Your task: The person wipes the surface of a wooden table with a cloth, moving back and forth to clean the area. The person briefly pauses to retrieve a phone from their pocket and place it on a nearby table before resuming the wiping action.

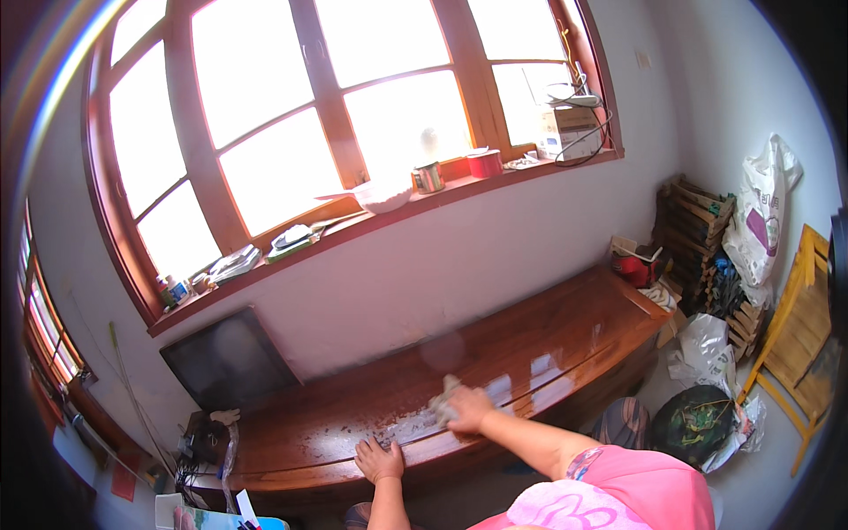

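A long, glossy reddish-brown wooden cabinet stands against the wall below the window. My right hand is closed on a pale, crumpled cloth, which lies pressed to the cabinet top. Wet-looking patches and specks mark the wood to the left of the cloth. Near the front edge, my left hand lies flat on the wood with its fingers spread and nothing in it.
A dark flat screen leans at the cabinet's left end. A bowl, tins and boxes line the windowsill. On the right are stacked wooden slats, a white plastic bag, a dark green round object and a yellow folding chair.
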Demonstrator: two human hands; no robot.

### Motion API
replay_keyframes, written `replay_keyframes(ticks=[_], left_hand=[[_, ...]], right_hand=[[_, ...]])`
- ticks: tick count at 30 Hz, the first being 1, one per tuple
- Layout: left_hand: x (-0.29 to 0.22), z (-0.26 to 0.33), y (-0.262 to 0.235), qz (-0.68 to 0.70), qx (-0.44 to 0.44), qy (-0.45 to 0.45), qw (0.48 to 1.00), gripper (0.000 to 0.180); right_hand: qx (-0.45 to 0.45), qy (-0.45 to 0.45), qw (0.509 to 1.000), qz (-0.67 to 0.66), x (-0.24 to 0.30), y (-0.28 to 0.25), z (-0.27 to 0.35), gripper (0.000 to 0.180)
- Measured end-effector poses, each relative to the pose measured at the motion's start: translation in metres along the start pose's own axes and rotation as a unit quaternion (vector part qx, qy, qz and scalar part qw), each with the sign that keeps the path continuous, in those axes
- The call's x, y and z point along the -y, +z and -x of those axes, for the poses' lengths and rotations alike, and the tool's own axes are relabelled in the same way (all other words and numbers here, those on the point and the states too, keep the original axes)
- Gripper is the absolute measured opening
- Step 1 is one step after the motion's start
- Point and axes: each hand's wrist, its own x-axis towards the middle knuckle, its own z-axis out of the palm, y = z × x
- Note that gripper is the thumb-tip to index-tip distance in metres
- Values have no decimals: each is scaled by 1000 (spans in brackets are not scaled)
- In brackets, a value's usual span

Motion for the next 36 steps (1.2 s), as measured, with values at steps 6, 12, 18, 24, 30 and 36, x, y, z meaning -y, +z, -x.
replay_keyframes(ticks=[6,12,18,24,30,36], left_hand=[[6,-3,7,11,6,11,1000,71],[1,-2,3,8,2,22,1000,69],[4,0,12,-31,-42,52,997,66],[10,-1,13,-79,-35,65,994,66],[17,-4,12,-97,-30,72,992,66],[12,-8,12,-90,-10,84,992,63]], right_hand=[[85,-143,986,0,58,27,-4,69],[-32,-74,996,-31,-34,14,20,67],[-76,253,964,41,-145,-46,65,56],[-42,312,947,60,-137,-43,69,69],[57,112,992,12,-37,-8,17,69],[86,26,995,-39,-24,4,-27,66]])
